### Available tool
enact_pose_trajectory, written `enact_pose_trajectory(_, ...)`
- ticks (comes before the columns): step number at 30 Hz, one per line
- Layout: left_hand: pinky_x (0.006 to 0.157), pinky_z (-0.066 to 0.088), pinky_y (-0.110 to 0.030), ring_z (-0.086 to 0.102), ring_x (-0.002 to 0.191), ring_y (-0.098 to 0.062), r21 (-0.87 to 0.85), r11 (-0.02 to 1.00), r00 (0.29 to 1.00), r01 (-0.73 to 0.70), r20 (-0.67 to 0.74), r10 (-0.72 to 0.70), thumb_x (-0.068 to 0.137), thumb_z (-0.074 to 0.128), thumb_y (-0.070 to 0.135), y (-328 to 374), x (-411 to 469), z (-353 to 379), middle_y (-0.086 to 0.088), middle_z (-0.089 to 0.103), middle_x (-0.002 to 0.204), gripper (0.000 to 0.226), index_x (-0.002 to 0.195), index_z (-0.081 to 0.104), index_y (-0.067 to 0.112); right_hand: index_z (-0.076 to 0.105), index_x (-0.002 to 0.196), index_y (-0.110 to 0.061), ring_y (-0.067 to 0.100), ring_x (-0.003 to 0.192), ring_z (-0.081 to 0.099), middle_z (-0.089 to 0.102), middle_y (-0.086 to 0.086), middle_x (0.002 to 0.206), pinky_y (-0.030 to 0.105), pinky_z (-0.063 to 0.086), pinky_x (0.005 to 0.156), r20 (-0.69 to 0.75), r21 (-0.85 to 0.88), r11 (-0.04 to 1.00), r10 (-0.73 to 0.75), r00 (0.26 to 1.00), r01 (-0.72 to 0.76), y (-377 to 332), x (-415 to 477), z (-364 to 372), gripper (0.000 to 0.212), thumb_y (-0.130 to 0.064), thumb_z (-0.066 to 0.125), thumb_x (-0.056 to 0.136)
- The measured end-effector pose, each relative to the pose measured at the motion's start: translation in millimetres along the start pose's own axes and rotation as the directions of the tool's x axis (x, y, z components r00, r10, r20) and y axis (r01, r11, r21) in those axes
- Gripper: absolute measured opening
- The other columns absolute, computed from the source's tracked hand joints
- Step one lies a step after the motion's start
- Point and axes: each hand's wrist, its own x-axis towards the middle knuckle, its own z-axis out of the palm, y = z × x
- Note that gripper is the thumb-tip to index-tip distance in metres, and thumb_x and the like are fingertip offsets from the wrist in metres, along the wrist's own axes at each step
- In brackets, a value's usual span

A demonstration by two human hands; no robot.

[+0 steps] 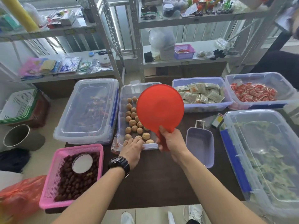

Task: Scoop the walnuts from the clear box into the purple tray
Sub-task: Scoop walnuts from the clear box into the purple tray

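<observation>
Head cam was looking straight down at both hands over the dark counter (161,180). Right hand (171,140) was clenched round the handle of a red scoop (160,107), round bowl tipped up so we only saw its back, and it blocked the right half of the clear box (127,89) behind it. Left hand (133,148), black watch (119,164) on the wrist, lay loosely open on the near rim of that box, fingers curled over the edge, not gripping anything as far as I could tell. Walnuts (132,122) sat in the box, scattered along its left side and near end; how many were behind the scoop, no idea. Purple tray (199,148) was just right of the right hand, with nothing in it. Off to the left sat a pink basket (51,180) of dark red fruit, kinda blurry.
</observation>
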Motion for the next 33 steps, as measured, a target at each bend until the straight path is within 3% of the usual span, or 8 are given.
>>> enact_pose_trajectory(3, 0.096, 0.036, -0.037, 0.051, 0.108, -0.021, -0.020, 1.000, 1.000, -0.002, -0.004, 0.002, 0.103, 0.036, 0.031, 4, 0, -6, 0.004, 0.053, 0.121, 0.024, 0.113, 0.057, 0.023, 0.061, 0.069, -0.009, 0.018, 0.032, 0.047, 0.058, 0.008, 0.052, 0.020, 0.037, 0.038, -0.003, 0.004, 1.000, 0.013, 1.000, -0.013, 0, -1, -3, 0.037, -0.035, 0.056, 0.095)
enact_pose_trajectory(7, 0.093, 0.040, -0.034, 0.054, 0.105, -0.018, -0.051, 0.998, 0.993, -0.023, -0.117, 0.017, 0.098, 0.049, 0.031, 8, -5, -9, 0.004, 0.057, 0.112, 0.020, 0.114, 0.059, 0.024, 0.062, 0.069, -0.008, 0.018, 0.032, 0.047, 0.058, 0.008, 0.051, 0.021, 0.037, 0.037, -0.014, 0.007, 1.000, 0.020, 1.000, -0.020, 2, -2, -5, 0.038, -0.035, 0.056, 0.094)
enact_pose_trajectory(13, 0.083, 0.043, -0.034, 0.054, 0.092, -0.023, 0.108, 0.991, 0.959, -0.083, -0.260, 0.109, 0.090, 0.061, 0.035, 20, -4, -22, 0.000, 0.057, 0.099, 0.018, 0.100, 0.057, 0.021, 0.064, 0.071, -0.009, 0.020, 0.035, 0.048, 0.059, 0.009, 0.052, 0.022, 0.038, 0.038, -0.026, 0.012, 1.000, 0.020, 0.999, -0.020, 5, -2, -9, 0.036, -0.036, 0.058, 0.093)
enact_pose_trajectory(15, 0.074, 0.041, -0.033, 0.058, 0.086, -0.023, 0.112, 0.989, 0.954, -0.100, -0.272, 0.128, 0.092, 0.057, 0.042, 24, -4, -27, 0.001, 0.060, 0.094, 0.021, 0.095, 0.053, 0.021, 0.063, 0.072, -0.008, 0.019, 0.034, 0.048, 0.060, 0.008, 0.052, 0.021, 0.038, 0.038, -0.028, 0.009, 1.000, 0.019, 0.999, -0.019, 5, -2, -10, 0.035, -0.036, 0.058, 0.093)
enact_pose_trajectory(17, 0.062, 0.038, -0.032, 0.063, 0.081, -0.022, 0.112, 0.990, 0.962, -0.087, -0.248, 0.112, 0.096, 0.045, 0.052, 29, -3, -29, 0.002, 0.065, 0.089, 0.031, 0.092, 0.052, 0.022, 0.062, 0.073, -0.007, 0.018, 0.032, 0.048, 0.059, 0.008, 0.050, 0.020, 0.038, 0.037, -0.035, 0.007, 1.000, 0.009, 0.999, -0.009, 4, -2, -11, 0.035, -0.035, 0.057, 0.094)
enact_pose_trajectory(20, 0.060, 0.035, -0.030, 0.066, 0.081, -0.027, 0.186, 0.979, 0.973, -0.086, -0.196, 0.122, 0.097, 0.036, 0.055, 38, -2, -27, -0.005, 0.068, 0.088, 0.043, 0.089, 0.059, 0.019, 0.062, 0.073, -0.005, 0.018, 0.032, 0.047, 0.058, 0.008, 0.049, 0.021, 0.038, 0.038, -0.040, 0.009, 1.000, 0.001, 0.999, -0.001, 2, -3, -12, 0.036, -0.034, 0.057, 0.095)
enact_pose_trajectory(29, 0.062, 0.033, -0.030, 0.068, 0.083, -0.026, 0.220, 0.942, 0.957, -0.253, -0.090, 0.277, 0.092, 0.046, 0.050, 75, 8, -7, -0.002, 0.069, 0.088, 0.033, 0.094, 0.062, 0.022, 0.061, 0.075, -0.002, 0.017, 0.031, 0.046, 0.057, 0.007, 0.048, 0.020, 0.037, 0.036, -0.068, 0.033, 0.999, 0.010, 0.998, -0.007, -4, -5, -28, 0.035, -0.029, 0.055, 0.096)
enact_pose_trajectory(33, 0.069, 0.047, -0.035, 0.067, 0.087, -0.030, 0.185, 0.919, 0.927, -0.348, -0.076, 0.367, 0.090, 0.055, 0.049, 95, 15, 5, -0.008, 0.069, 0.097, 0.038, 0.107, 0.064, 0.015, 0.062, 0.073, -0.003, 0.018, 0.034, 0.047, 0.057, 0.006, 0.048, 0.022, 0.040, 0.038, -0.085, 0.046, 0.999, 0.010, 0.996, -0.006, -4, -4, -38, 0.035, -0.030, 0.057, 0.095)
